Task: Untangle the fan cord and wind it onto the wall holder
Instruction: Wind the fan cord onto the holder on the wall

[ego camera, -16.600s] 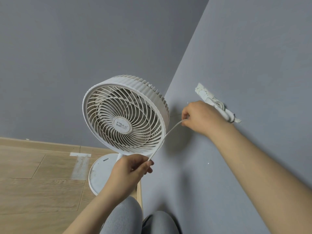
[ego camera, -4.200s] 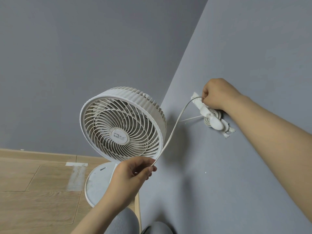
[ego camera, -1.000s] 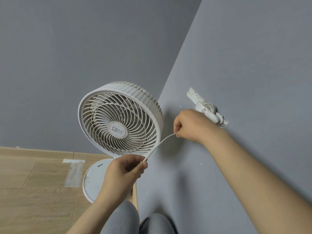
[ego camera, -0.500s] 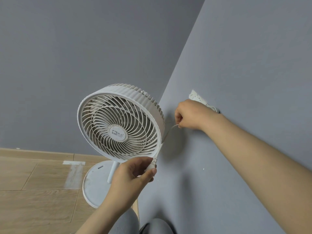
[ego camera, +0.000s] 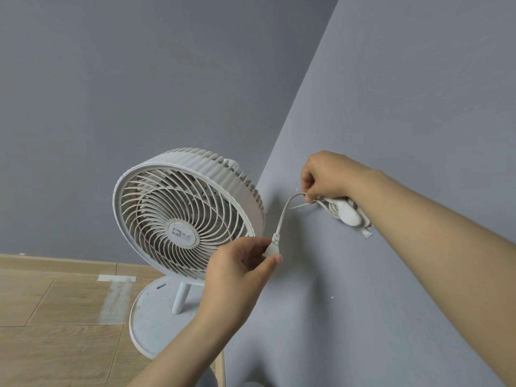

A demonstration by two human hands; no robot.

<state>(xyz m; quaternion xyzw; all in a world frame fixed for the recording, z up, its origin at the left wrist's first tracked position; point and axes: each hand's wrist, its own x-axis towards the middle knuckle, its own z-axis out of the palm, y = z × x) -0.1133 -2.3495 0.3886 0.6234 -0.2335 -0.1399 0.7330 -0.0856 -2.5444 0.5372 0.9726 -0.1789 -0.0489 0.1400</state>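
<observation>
A white round fan [ego camera: 184, 219] stands on its disc base [ego camera: 156, 317] in the corner. On the right-hand grey wall sits the white wall holder [ego camera: 347, 213], with several turns of white fan cord [ego camera: 283, 215] wound behind it. My right hand [ego camera: 326, 175] pinches the cord just left of the holder. A short loose length curves down to the cord's plug end [ego camera: 272, 248], which my left hand [ego camera: 240, 263] grips between thumb and fingers. My right forearm hides the holder's upper part.
Two grey walls meet in a corner behind the fan. Wooden floor [ego camera: 55, 317] lies at the lower left, with a pale tape patch [ego camera: 116, 300] on it. My grey-clad knees show at the bottom edge.
My right hand has risen to the holder with the cord. The free cord has shortened, and my left hand now holds the plug end, closer to the wall.
</observation>
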